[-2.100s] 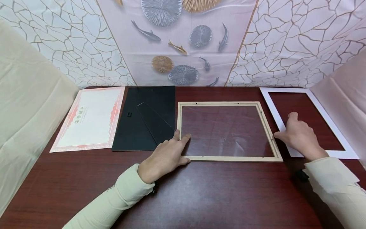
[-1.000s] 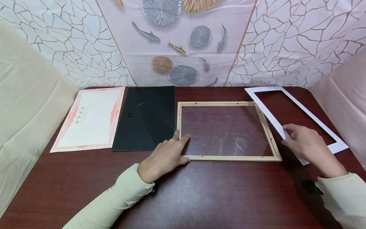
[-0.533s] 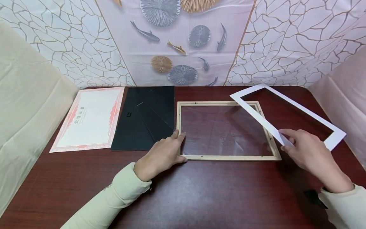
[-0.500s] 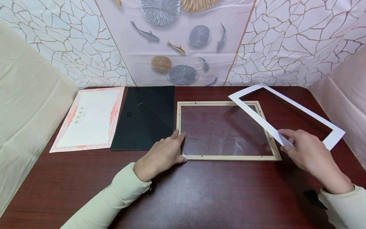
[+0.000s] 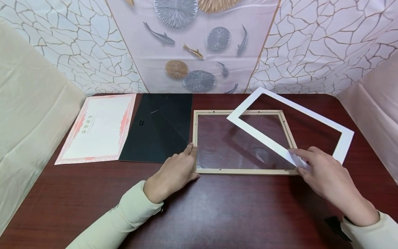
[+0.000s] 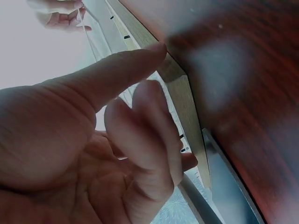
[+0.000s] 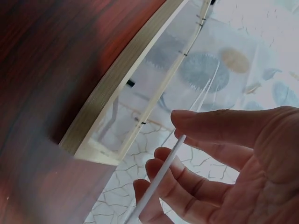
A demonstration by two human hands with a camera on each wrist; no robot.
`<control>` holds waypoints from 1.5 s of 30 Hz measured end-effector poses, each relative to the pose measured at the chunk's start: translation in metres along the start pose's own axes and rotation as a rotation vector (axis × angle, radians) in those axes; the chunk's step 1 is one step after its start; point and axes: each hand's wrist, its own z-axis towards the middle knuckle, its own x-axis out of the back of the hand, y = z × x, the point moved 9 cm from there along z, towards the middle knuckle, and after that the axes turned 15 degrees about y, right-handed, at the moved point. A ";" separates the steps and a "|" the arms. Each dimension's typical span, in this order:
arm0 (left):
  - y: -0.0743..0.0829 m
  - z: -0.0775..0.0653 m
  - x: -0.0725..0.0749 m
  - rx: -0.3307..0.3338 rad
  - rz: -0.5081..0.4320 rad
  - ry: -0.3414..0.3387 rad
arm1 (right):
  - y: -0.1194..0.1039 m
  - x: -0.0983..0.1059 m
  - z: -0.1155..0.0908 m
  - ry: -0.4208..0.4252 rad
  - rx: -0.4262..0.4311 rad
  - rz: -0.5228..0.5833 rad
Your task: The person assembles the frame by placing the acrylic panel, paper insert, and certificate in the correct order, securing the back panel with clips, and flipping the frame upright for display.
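A light wooden picture frame (image 5: 242, 171) lies on the table with a clear sheet (image 5: 217, 143) inside it. My left hand (image 5: 171, 174) rests against its near left corner, fingers along the left side and thumb at the front edge. In the left wrist view the thumb touches the wood and some fingers are bent. Over the frame's right part, a white picture mat (image 5: 264, 139) is held up at a slant. My right hand (image 5: 329, 176) pinches the mat's near corner area between thumb and fingers; the right wrist view shows the mat (image 7: 161, 179) edge-on, above the frame.
Left of the frame lies a black backing board (image 5: 155, 131) with a stand flap. Further left is a certificate sheet (image 5: 102, 128) with a red-pink border. Patterned cloth (image 5: 199, 45) hangs along the table's back edge, and pale cloth stands at both sides.
My right hand has taken hold of the mat, lifted it and brought it leftward over the frame, turning it. My left hand's fingers have drawn back to the frame's left edge.
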 end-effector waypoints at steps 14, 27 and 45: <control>-0.006 0.002 0.001 0.022 0.004 0.004 | -0.033 -0.009 -0.004 -0.005 0.147 0.034; -0.006 0.001 0.001 0.035 -0.028 -0.020 | -0.042 -0.018 -0.001 0.030 0.275 0.036; -0.004 0.001 0.002 0.010 -0.040 -0.001 | -0.049 -0.037 0.006 -0.079 0.305 0.033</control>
